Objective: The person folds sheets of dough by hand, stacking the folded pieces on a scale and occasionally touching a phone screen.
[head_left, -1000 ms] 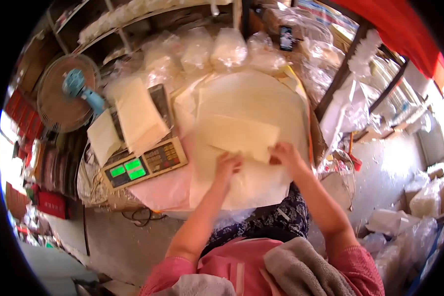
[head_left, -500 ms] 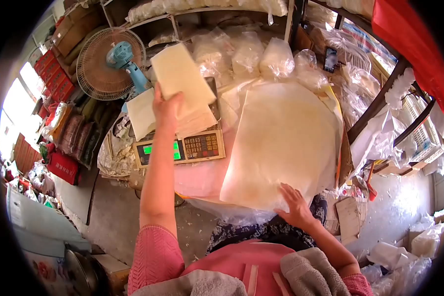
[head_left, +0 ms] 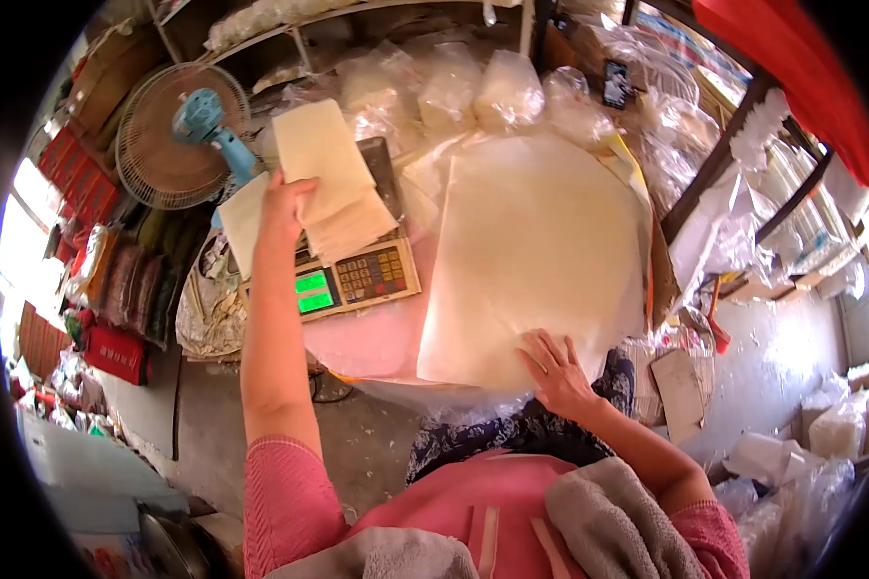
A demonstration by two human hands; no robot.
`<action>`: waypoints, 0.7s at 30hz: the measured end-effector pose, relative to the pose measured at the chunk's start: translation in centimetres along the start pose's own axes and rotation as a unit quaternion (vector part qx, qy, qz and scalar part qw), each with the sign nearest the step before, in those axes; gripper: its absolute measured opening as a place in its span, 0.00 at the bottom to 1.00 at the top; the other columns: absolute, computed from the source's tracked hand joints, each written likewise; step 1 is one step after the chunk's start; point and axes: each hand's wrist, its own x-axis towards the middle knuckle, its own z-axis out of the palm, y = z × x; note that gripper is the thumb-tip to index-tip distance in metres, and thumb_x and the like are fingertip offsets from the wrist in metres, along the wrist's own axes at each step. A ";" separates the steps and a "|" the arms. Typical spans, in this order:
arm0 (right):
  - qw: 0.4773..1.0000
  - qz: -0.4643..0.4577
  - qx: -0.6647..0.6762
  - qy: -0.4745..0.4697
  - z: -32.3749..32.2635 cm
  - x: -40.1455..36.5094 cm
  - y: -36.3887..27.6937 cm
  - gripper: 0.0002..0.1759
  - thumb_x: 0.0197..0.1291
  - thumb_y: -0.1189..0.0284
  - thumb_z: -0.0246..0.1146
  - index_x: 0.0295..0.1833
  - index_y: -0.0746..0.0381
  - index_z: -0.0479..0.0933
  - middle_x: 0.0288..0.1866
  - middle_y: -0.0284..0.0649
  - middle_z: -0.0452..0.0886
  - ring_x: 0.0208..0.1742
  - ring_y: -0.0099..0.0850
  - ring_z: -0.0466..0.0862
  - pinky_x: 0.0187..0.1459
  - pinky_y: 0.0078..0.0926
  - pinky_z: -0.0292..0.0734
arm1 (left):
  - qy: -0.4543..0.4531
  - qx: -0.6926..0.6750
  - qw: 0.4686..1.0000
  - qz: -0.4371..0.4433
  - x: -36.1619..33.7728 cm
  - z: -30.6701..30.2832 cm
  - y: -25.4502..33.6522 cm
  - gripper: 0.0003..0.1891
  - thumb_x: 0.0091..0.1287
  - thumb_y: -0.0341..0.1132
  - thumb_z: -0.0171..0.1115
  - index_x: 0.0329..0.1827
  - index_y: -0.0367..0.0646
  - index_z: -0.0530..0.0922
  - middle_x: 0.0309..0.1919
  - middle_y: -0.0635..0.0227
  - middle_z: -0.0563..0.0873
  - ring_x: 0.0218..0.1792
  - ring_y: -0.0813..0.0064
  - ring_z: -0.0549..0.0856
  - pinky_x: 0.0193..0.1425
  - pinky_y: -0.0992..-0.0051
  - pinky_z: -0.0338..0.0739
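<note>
A stack of cream, rectangular sheets (head_left: 328, 169) is in the grip of my left hand (head_left: 285, 203), thumb across its near face, over the digital scale (head_left: 372, 275). Lower sheets of that stack fan out towards the scale's keypad. Just left of my wrist lies another pale sheet (head_left: 242, 220), partly covered by my arm. My right hand (head_left: 558, 374) rests with spread fingers on the near edge of a large cream sheet (head_left: 536, 241), which lies flat on the round table. Two green readouts glow on the scale, partly beside my forearm.
A blue fan (head_left: 199, 116) stands behind the table at left. Clear plastic bags (head_left: 507, 92) with pale contents line the far edge. A phone (head_left: 615, 83) is propped at back right, near a dark rack post (head_left: 719, 159). Red cloth (head_left: 792, 58) hangs upper right.
The stack in my left hand has turned and looks narrower, its lower sheets still fanned. My right hand stays at the large sheet's near edge. The whole view has shifted slightly.
</note>
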 end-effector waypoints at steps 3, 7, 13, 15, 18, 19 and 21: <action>0.999 -0.011 0.023 0.030 -0.4 -0.5 0.2 0.34 0.48 0.74 0.62 0.65 0.61 0.66 0.71 0.45 0.59 0.74 0.47 0.56 0.66 0.63 0.52 | -0.017 -0.010 1.000 0.004 0.7 -1.2 -1.7 0.33 0.52 0.13 0.59 0.64 0.40 0.66 0.52 0.58 0.80 0.52 0.61 0.81 0.55 0.63 0.79; 0.998 -0.002 0.034 0.044 -0.2 -0.4 0.8 0.26 0.51 0.77 0.57 0.60 0.62 0.71 0.68 0.43 0.65 0.71 0.45 0.61 0.66 0.62 0.53 | -0.002 0.010 0.999 -0.053 1.7 -2.7 -2.9 0.27 0.57 0.17 0.59 0.62 0.39 0.68 0.54 0.58 0.79 0.55 0.62 0.80 0.58 0.64 0.77; 0.998 -0.018 0.031 0.048 -0.4 -0.1 1.4 0.25 0.50 0.79 0.56 0.58 0.62 0.72 0.65 0.43 0.68 0.70 0.44 0.63 0.67 0.58 0.53 | -0.039 -0.097 0.989 -0.103 1.2 -2.2 -2.4 0.26 0.56 0.16 0.60 0.60 0.38 0.69 0.52 0.57 0.80 0.53 0.60 0.81 0.57 0.58 0.78; 0.998 -0.020 0.036 0.046 -0.6 -0.1 1.5 0.25 0.50 0.79 0.56 0.58 0.62 0.72 0.65 0.43 0.68 0.70 0.44 0.63 0.67 0.58 0.54 | -0.033 -0.099 0.986 -0.133 1.1 -2.3 -2.7 0.24 0.57 0.18 0.60 0.58 0.39 0.71 0.52 0.58 0.80 0.52 0.60 0.82 0.55 0.57 0.79; 0.998 -0.023 0.043 0.043 -0.7 -0.1 1.6 0.25 0.49 0.80 0.58 0.58 0.62 0.72 0.64 0.43 0.69 0.69 0.43 0.64 0.66 0.57 0.56 | -0.031 0.020 0.987 -0.155 1.3 -1.9 -1.0 0.20 0.59 0.26 0.65 0.55 0.39 0.74 0.47 0.59 0.82 0.47 0.62 0.84 0.49 0.60 0.81; 0.998 -0.023 0.043 0.040 -0.8 -0.1 1.6 0.25 0.49 0.80 0.58 0.58 0.62 0.72 0.64 0.43 0.69 0.69 0.43 0.64 0.66 0.57 0.56 | -0.010 0.041 0.987 -0.156 1.5 -1.9 -0.4 0.19 0.59 0.30 0.66 0.53 0.39 0.75 0.45 0.60 0.83 0.44 0.63 0.84 0.45 0.61 0.82; 0.998 -0.019 0.047 0.031 -0.7 0.0 1.7 0.25 0.49 0.80 0.57 0.58 0.62 0.72 0.65 0.43 0.69 0.70 0.43 0.64 0.67 0.57 0.55 | 0.027 0.087 0.984 -0.156 2.6 -2.2 0.6 0.20 0.58 0.38 0.69 0.50 0.39 0.77 0.40 0.62 0.84 0.39 0.65 0.85 0.38 0.64 0.82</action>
